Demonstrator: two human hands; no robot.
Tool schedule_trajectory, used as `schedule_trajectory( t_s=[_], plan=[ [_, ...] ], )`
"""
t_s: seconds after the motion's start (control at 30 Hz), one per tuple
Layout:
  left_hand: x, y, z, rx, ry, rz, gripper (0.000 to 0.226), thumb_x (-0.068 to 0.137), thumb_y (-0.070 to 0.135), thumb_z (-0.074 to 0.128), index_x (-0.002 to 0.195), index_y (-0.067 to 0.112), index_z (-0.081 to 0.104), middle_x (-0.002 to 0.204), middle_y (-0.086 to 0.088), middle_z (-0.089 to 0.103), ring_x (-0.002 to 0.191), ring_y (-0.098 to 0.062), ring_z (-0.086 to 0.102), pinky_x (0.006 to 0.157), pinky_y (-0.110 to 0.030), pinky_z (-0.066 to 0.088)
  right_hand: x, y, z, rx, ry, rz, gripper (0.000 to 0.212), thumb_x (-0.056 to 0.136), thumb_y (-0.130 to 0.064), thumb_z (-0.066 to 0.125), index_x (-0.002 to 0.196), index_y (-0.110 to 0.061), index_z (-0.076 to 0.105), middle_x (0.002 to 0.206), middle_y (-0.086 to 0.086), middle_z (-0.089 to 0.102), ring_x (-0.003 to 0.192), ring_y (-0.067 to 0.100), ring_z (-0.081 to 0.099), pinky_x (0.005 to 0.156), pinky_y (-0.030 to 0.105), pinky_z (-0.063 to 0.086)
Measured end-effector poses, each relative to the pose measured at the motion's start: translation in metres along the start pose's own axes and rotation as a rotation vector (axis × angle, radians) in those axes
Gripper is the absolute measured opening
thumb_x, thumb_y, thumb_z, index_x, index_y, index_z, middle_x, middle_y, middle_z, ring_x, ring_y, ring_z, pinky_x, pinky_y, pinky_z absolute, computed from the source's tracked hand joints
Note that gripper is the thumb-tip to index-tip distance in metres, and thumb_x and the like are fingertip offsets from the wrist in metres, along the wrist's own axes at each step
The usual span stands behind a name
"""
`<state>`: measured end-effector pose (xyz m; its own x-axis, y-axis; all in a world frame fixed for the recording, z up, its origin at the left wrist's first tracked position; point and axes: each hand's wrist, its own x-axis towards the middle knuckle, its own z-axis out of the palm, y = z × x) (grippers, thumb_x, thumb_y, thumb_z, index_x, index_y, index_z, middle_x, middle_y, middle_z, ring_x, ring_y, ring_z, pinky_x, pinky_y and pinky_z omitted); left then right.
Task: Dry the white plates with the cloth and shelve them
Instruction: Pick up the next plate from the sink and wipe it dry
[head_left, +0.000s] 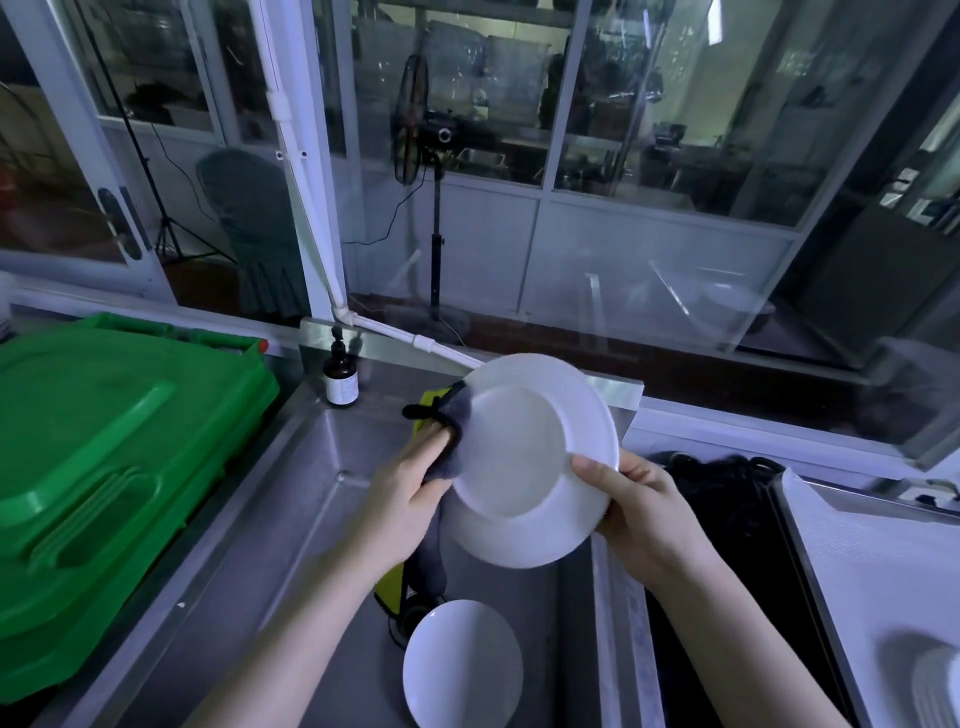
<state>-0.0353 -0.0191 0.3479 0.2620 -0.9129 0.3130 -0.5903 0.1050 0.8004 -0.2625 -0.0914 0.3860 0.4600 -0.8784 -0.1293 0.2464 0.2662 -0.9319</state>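
A white plate (524, 457) is held tilted above the steel sink (291, 519), its face turned toward the camera. The right hand (639, 499) is closed on the plate's near right rim, with the thumb laid across the front and the fingers hidden behind. The left hand (410, 488) is closed on a grey cloth (457, 415), which is pressed against the plate's left edge; part of the cloth hangs down below the plate. A second white plate (462, 665) lies in the sink, nearer than and below the held one, and a brown bottle (341, 374) stands at the sink's far edge. The drying step is judged to be under way, with nothing shelved in view. The main risk is seen in the one-sided grip: only one rim is pinched, and a wet glazed surface is likely slippery, so a firm wipe from the left could twist the plate out of the right hand. A drop would carry it onto the plate below, and both could be chipped or broken. The hanging cloth could also be dragged through the sink and dampened.
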Motion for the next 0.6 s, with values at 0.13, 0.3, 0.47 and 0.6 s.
schedule_trajectory(
  t_s=[0.13,0.3,0.47,0.6],
  plan=[
    [-0.033,-0.001,0.014,0.119,0.092,0.034,0.027,0.089,-0.001,0.060,0.111,0.012,0.056,0.074,0.009,0.057,0.069,0.007,0.054,0.067,-0.007,0.035,0.006,0.003,0.000,0.173,0.084,0.017,0.033,0.077,-0.014,0.069,0.107,0.000,0.073,0.106,0.019,0.075,0.086,0.027,0.074,0.065,0.033,0.060],
    [-0.052,0.032,0.045,0.097,-0.053,0.216,0.049,0.086,0.002,0.043,0.131,0.016,0.055,0.134,0.000,0.053,0.131,-0.010,0.041,0.113,-0.013,0.022,0.017,0.017,0.013,0.371,0.191,0.047,0.037,0.086,-0.014,0.063,0.120,0.000,0.065,0.119,0.021,0.070,0.099,0.027,0.071,0.084,0.034,0.061],
    [-0.039,0.023,0.041,0.227,-0.131,0.341,0.048,0.081,-0.002,0.041,0.124,0.001,0.062,0.139,-0.011,0.054,0.140,-0.021,0.035,0.121,-0.036,0.020,0.016,0.018,0.014,0.403,0.210,0.073,0.048,0.083,-0.017,0.064,0.127,-0.001,0.061,0.126,0.023,0.066,0.103,0.029,0.069,0.083,0.034,0.061],
    [-0.036,0.006,0.029,0.110,-0.019,0.120,0.048,0.090,-0.008,0.055,0.137,0.004,0.053,0.148,-0.006,0.046,0.143,-0.023,0.037,0.116,-0.030,0.030,0.016,0.004,0.006,0.460,0.241,0.017,0.044,0.085,-0.014,0.065,0.127,-0.003,0.061,0.120,0.015,0.071,0.097,0.022,0.074,0.072,0.028,0.061]
  ],
)
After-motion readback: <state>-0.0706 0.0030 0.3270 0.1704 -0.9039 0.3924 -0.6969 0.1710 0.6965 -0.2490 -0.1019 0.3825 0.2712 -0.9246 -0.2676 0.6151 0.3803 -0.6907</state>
